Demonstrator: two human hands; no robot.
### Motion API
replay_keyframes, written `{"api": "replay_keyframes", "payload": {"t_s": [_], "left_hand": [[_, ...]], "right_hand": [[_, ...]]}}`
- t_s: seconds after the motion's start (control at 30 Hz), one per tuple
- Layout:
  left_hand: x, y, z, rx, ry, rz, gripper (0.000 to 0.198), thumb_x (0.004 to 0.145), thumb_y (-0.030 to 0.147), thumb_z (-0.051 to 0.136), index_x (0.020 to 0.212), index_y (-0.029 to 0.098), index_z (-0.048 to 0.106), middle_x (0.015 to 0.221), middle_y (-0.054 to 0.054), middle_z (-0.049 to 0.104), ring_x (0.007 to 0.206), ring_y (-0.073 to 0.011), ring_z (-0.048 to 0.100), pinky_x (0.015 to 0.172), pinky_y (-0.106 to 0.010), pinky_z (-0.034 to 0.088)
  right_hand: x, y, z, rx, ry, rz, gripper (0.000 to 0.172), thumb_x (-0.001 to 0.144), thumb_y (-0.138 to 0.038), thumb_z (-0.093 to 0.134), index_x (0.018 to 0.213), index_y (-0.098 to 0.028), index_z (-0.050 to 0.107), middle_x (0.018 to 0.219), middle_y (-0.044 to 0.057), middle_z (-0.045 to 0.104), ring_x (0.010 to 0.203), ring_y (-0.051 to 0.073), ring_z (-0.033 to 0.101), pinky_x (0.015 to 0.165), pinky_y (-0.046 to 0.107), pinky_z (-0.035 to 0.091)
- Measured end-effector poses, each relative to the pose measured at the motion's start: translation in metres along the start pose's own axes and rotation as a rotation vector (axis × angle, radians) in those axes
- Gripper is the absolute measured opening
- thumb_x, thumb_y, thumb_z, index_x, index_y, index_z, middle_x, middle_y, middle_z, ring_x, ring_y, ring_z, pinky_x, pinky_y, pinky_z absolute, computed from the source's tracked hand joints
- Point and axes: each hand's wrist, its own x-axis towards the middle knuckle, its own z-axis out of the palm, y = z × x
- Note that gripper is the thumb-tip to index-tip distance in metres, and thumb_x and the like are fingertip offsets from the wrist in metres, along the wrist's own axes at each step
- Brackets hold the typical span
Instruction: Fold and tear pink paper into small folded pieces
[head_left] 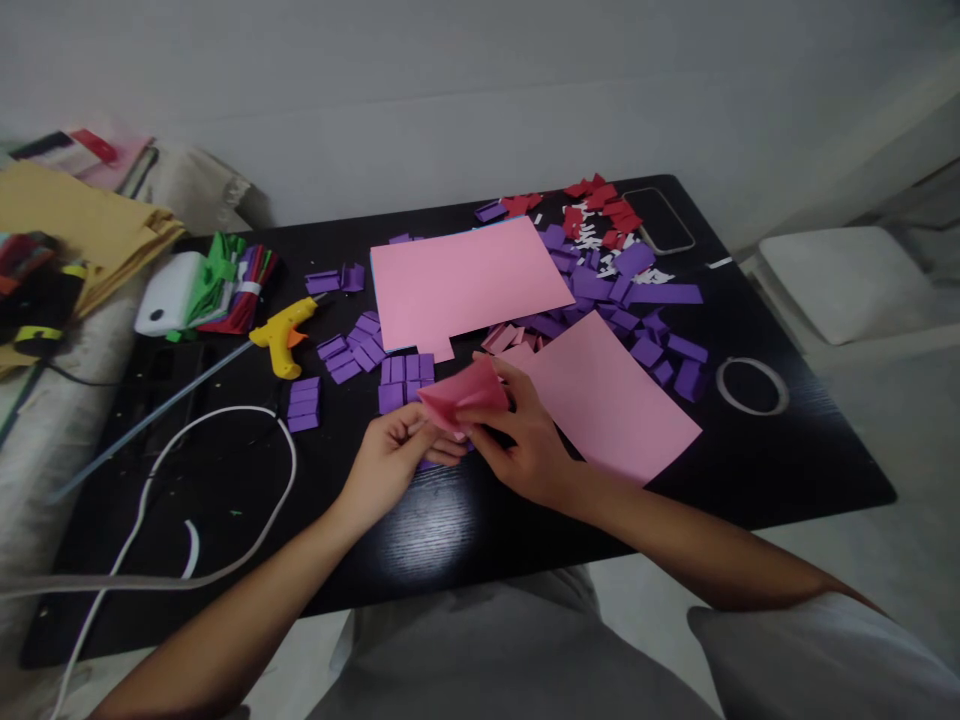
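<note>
A small piece of pink paper (466, 392), bent into a fold, is held up over the middle of the table. My left hand (401, 445) pinches its left end between thumb and fingers. On the other end, my right hand (529, 435) grips it with the thumb below and fingers behind. Under and behind the hands lie folded purple paper pieces (405, 380). A large pink sheet (465, 275) with a cut lower edge lies just beyond, and a second pink sheet (611, 395) rests beside my right wrist.
A yellow glue gun (281, 335) with a long glue stick lies at left, near a looping white cable (292, 470). More purple pieces (592, 285) and red scraps (619, 210) are heaped back right. A tape ring (752, 386) sits near the right edge.
</note>
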Motion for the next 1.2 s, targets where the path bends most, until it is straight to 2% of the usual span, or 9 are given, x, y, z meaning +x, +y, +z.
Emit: {"api": "replay_keyframes", "payload": {"t_s": [0.23, 0.33, 0.43, 0.53, 0.7, 0.83, 1.0, 1.1, 1.2], "left_hand": [[0.001, -0.004, -0.003, -0.046, 0.048, -0.016, 0.038, 0.081, 0.050, 0.084, 0.092, 0.016, 0.073, 0.085, -0.009, 0.081, 0.078, -0.0266, 0.081, 0.072, -0.037, 0.068], [0.000, -0.003, -0.001, -0.053, 0.052, 0.043, 0.034, 0.082, 0.041, 0.085, 0.102, 0.017, 0.072, 0.090, -0.007, 0.082, 0.083, -0.0237, 0.080, 0.080, -0.036, 0.067], [-0.002, 0.000, 0.005, -0.051, 0.073, 0.128, 0.039, 0.080, 0.037, 0.088, 0.107, 0.020, 0.067, 0.094, -0.004, 0.080, 0.086, -0.0197, 0.078, 0.083, -0.033, 0.064], [-0.003, 0.002, 0.011, -0.027, 0.100, 0.170, 0.043, 0.078, 0.040, 0.089, 0.105, 0.021, 0.062, 0.094, -0.001, 0.077, 0.079, -0.0151, 0.074, 0.075, -0.027, 0.061], [0.001, -0.002, 0.012, 0.084, 0.162, 0.139, 0.039, 0.086, 0.051, 0.080, 0.098, 0.020, 0.060, 0.077, 0.002, 0.069, 0.060, -0.0115, 0.063, 0.059, -0.024, 0.053], [0.004, -0.006, 0.007, 0.187, 0.253, 0.123, 0.033, 0.091, 0.049, 0.072, 0.095, 0.018, 0.063, 0.073, 0.000, 0.070, 0.058, -0.0134, 0.063, 0.057, -0.026, 0.050], [0.005, -0.002, -0.001, 0.316, 0.325, 0.162, 0.023, 0.091, 0.040, 0.071, 0.095, 0.019, 0.062, 0.071, 0.002, 0.068, 0.060, -0.0143, 0.063, 0.058, -0.025, 0.048], [0.006, 0.002, -0.005, 0.378, 0.348, 0.192, 0.021, 0.090, 0.038, 0.072, 0.092, 0.021, 0.061, 0.071, 0.003, 0.067, 0.059, -0.0141, 0.061, 0.057, -0.025, 0.046], [0.006, 0.005, -0.006, 0.427, 0.354, 0.202, 0.022, 0.089, 0.039, 0.073, 0.094, 0.021, 0.061, 0.074, 0.003, 0.066, 0.060, -0.0139, 0.060, 0.056, -0.025, 0.046]], "right_hand": [[0.002, -0.004, -0.001, 0.027, -0.027, -0.010, 0.027, 0.095, -0.017, 0.068, 0.116, -0.030, 0.078, 0.162, 0.008, 0.043, 0.152, 0.033, 0.043, 0.122, 0.061, 0.043], [0.002, -0.003, 0.000, 0.025, -0.011, 0.007, 0.030, 0.095, -0.016, 0.068, 0.120, -0.030, 0.077, 0.159, 0.011, 0.045, 0.149, 0.033, 0.046, 0.122, 0.060, 0.044], [0.000, -0.002, 0.002, 0.008, -0.009, 0.015, 0.031, 0.096, -0.017, 0.068, 0.123, -0.031, 0.076, 0.154, 0.011, 0.049, 0.146, 0.032, 0.049, 0.120, 0.060, 0.046], [-0.003, -0.001, 0.005, -0.024, -0.036, 0.018, 0.034, 0.097, -0.018, 0.067, 0.127, -0.032, 0.074, 0.154, 0.011, 0.050, 0.145, 0.032, 0.050, 0.117, 0.061, 0.049], [-0.006, 0.001, 0.008, -0.065, -0.068, -0.007, 0.038, 0.098, -0.014, 0.063, 0.131, -0.031, 0.071, 0.158, 0.012, 0.046, 0.146, 0.033, 0.049, 0.117, 0.062, 0.049], [-0.005, -0.001, 0.007, -0.022, -0.087, -0.022, 0.044, 0.096, -0.011, 0.062, 0.134, -0.031, 0.067, 0.161, 0.012, 0.043, 0.151, 0.033, 0.045, 0.119, 0.062, 0.047], [-0.003, -0.005, 0.004, 0.042, -0.032, -0.004, 0.037, 0.096, -0.012, 0.063, 0.128, -0.030, 0.063, 0.161, 0.012, 0.042, 0.151, 0.032, 0.046, 0.118, 0.058, 0.051], [-0.004, -0.004, 0.005, 0.052, 0.033, -0.014, 0.048, 0.095, -0.015, 0.067, 0.138, -0.033, 0.053, 0.159, 0.013, 0.045, 0.151, 0.032, 0.046, 0.122, 0.062, 0.044], [-0.004, -0.005, 0.007, 0.133, 0.078, 0.010, 0.067, 0.093, -0.020, 0.074, 0.151, -0.033, 0.040, 0.159, 0.017, 0.045, 0.153, 0.032, 0.044, 0.118, 0.059, 0.051]]}}
